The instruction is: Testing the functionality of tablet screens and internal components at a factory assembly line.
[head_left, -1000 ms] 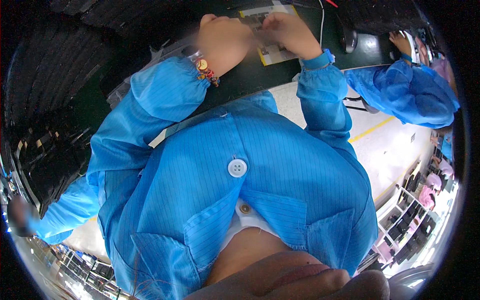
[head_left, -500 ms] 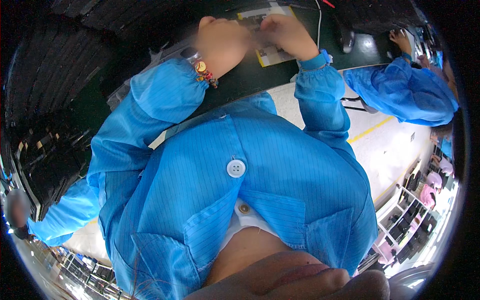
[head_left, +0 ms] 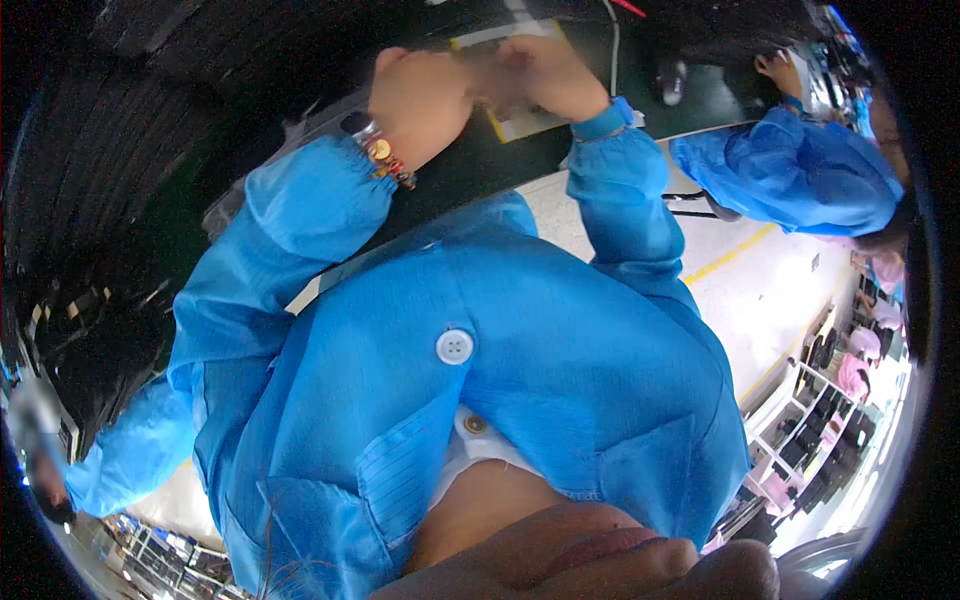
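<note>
My left hand [head_left: 422, 108] and my right hand [head_left: 562, 82] are close together above a dark green table, fingers curled inward toward each other. Between them is a blur, so whatever they pinch is hidden from me. Both hands look closed. Beneath the right hand lies a yellow-edged sheet [head_left: 522, 128], partly covered. A watch and a beaded bracelet [head_left: 392, 163] circle my left wrist; a blue band [head_left: 603, 121] is on the right one.
Clear plastic [head_left: 232, 207] lies by my left sleeve. Dark ribbed stacks [head_left: 95, 130] rise at far left. A white cable [head_left: 613, 50] runs beyond my right hand, near a dark rounded object [head_left: 672, 83]. A co-worker in blue [head_left: 790, 170] sits at right.
The whole view has shifted slightly, so my hands, the sheet and the table appear further left. My hands stay close together with their fingers curled.
</note>
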A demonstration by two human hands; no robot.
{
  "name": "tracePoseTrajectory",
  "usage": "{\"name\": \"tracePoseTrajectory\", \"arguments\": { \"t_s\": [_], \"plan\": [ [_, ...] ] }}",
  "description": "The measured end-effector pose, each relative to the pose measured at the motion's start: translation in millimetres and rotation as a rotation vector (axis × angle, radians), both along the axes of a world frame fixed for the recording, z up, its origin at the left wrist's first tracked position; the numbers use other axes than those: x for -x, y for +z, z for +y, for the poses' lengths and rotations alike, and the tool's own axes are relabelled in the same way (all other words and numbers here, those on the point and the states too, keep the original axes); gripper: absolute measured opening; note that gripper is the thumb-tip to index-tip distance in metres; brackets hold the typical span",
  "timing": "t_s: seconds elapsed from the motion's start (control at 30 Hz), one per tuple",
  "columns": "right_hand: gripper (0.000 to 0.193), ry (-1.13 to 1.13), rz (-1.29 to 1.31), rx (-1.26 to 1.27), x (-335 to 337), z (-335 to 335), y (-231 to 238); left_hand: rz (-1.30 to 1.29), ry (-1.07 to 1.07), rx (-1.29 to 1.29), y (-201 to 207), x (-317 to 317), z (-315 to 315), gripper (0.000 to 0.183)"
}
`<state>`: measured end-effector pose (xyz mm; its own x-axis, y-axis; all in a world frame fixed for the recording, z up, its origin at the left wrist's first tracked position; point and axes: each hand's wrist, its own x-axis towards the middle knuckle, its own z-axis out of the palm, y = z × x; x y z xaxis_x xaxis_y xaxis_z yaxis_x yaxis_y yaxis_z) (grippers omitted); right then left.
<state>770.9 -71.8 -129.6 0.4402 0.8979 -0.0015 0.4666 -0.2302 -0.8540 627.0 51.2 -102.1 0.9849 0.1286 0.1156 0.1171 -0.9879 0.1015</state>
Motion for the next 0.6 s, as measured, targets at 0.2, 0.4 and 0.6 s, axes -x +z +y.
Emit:
{"name": "tracePoseTrajectory", "arguments": {
  "t_s": [0.2, 0.4, 0.6],
  "plan": [
    [0.023, 0.04, 0.02, -0.029, -12.3, 3.6, -19.4, -0.186, -0.052, 0.094, -3.5, 2.7, -0.5, 0.017],
    [0.024, 0.025, 0.093, 0.19, -4.8, 1.9, 8.7, -0.077, -0.046, 0.083, 2.1, 1.0, -1.8, 0.016],
    [0.021, -0.033, 0.018, 0.183, 2.9, -2.2, 21.7, -0.012, -0.028, 0.104, 8.7, 0.6, -3.8, 0.015]
  ]
}}
